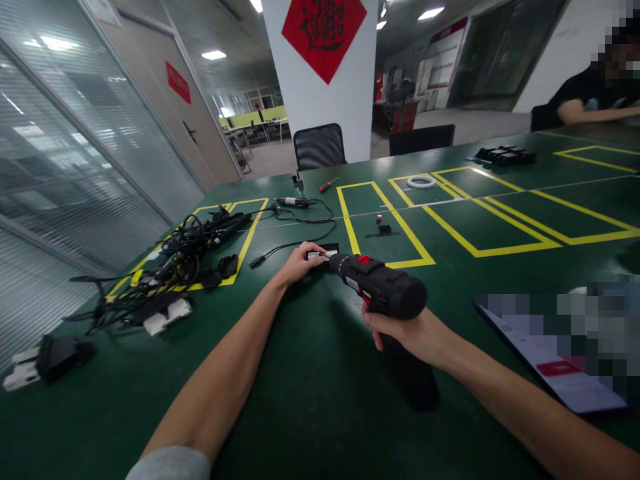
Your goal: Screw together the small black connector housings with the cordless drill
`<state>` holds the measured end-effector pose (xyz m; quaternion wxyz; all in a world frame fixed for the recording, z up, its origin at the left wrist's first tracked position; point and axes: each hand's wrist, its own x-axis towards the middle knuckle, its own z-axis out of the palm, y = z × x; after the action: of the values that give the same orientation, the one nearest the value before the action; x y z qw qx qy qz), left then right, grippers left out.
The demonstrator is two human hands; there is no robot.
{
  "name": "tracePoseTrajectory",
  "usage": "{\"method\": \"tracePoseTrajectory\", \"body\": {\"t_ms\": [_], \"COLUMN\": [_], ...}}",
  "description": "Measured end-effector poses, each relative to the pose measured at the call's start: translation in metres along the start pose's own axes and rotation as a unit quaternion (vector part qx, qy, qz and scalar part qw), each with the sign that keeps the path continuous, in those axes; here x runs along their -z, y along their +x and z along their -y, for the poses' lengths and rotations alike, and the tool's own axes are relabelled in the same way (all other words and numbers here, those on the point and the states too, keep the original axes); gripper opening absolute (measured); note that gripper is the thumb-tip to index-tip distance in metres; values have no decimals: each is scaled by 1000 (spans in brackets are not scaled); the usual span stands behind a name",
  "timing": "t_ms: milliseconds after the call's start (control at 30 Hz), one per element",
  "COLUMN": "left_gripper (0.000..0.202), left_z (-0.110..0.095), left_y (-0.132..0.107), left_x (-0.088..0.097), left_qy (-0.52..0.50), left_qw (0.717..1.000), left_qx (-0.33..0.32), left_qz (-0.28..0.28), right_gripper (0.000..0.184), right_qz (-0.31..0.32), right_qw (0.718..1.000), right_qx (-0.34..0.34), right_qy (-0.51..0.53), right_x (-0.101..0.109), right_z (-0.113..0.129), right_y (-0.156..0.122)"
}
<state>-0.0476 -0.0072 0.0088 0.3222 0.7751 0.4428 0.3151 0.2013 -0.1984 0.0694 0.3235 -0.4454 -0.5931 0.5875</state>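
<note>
My right hand [406, 331] grips a black cordless drill [383, 287] with a red switch; its chuck points left toward a small black and silver part [320, 253] on the green table [320, 373]. My left hand [301, 261] is closed on that part, fingers pinching it against the table. The drill's tip sits at the part's right end.
A tangle of black cables and adapters [185, 257] lies to the left, with white-and-black plugs [163, 317] nearer. A red screwdriver [329, 185], a tape roll [421, 181], black parts [505, 156] and yellow marked boxes lie beyond. A tablet [550, 360] rests at right. Another person [595, 93] sits far right.
</note>
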Motion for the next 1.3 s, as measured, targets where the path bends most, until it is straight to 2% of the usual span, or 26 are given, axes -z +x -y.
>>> {"method": "tracePoseTrajectory", "body": {"t_ms": [367,567,767,1000,1300], "left_gripper": [36,35,34,34,40], "left_z": [1,-4,-5,1,3], "left_y": [1,-1,-1,2,3], "left_x": [2,3,-1,0,2], "left_qy": [14,10,-2,1,-21], "left_qw": [1000,1000,1000,1000,999], "left_qx": [-17,-7,-8,-24,3], "left_qz": [20,15,5,20,35], "right_gripper": [20,16,9,13,21], "right_qz": [1,-14,-20,-6,15], "right_qw": [1000,1000,999,999,1000], "right_qx": [-8,2,-25,-18,-9], "right_qy": [-7,28,-12,-37,-5], "right_x": [-5,-5,-6,-8,-9], "right_z": [5,5,3,4,9], "right_y": [-5,-5,-5,-7,-6]}}
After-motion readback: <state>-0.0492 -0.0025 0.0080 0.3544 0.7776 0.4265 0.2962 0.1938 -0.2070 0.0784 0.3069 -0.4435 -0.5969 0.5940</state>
